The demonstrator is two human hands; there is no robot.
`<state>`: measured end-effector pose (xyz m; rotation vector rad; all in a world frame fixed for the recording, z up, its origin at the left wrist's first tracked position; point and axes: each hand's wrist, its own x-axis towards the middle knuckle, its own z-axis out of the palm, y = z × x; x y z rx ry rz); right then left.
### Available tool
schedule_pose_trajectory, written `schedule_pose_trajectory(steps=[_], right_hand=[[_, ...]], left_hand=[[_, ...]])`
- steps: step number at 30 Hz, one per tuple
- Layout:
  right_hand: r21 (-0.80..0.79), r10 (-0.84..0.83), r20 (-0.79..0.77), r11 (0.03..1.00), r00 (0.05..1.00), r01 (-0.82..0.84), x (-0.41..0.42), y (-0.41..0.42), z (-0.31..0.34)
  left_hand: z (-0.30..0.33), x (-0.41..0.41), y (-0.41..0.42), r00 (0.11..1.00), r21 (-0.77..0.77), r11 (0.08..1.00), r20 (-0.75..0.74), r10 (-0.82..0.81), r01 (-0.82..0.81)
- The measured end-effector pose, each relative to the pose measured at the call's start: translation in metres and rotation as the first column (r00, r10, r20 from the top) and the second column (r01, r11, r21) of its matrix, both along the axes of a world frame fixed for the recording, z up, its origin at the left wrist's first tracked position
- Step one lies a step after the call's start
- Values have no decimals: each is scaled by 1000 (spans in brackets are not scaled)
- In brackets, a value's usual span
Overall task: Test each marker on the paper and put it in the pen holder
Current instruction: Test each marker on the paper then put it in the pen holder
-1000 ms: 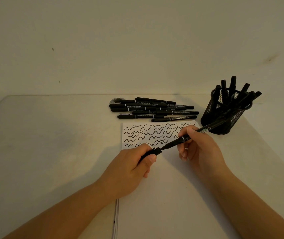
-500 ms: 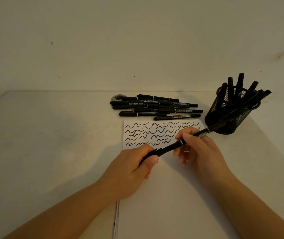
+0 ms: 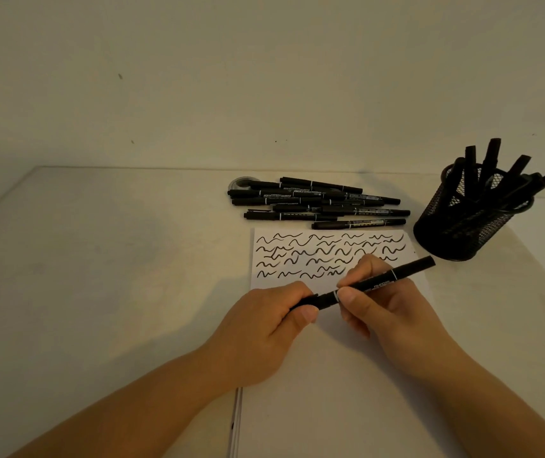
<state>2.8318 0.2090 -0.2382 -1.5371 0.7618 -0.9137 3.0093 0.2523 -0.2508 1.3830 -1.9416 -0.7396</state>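
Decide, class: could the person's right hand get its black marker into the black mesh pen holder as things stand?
Probably yes. The right hand grips the black marker, nothing lies between it and the black mesh pen holder, but the left hand must release the cap end.

The scene is dim, with a warm, yellowish cast over the wall [image 3: 264,77] and the table [image 3: 99,259]. Light seems to come from the upper right, since soft shadows fall toward the left and near side of the left hand [image 3: 264,328] and the pen holder [image 3: 462,223]. There is no glare. The wide lens bows the table's far edge and stretches the forearms at the bottom corners. Fine print on the loose markers [image 3: 317,203] is soft and barely legible.
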Motion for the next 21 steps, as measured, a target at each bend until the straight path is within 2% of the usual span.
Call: schedule_pose_trajectory(steps=[7,13,15,17,20,21], right_hand=[[-56,101,30,993,994,-100,-6,-1,0],[-37,14,-6,999,1000,-14,-2,-1,3],[-76,-90,-84,994,992,83,1,-2,2],[-150,-281,-155,954,947,258,3,-5,-2],[-252,-557,-95,815,825,521,-2,-9,1],[-345,-610,-63,756,790,556,-5,-9,4]], left_hand=[[2,0,-1,999,39,998,29,-40,39],[1,-4,-1,1000,16,1000,-8,20,-20],[1,-6,-1,998,-2,998,-25,64,-64],[1,-8,-1,991,-22,993,-61,117,-119],[1,-10,-1,974,-45,977,-101,202,-207],[1,-10,-1,971,-52,973,-93,219,-224]])
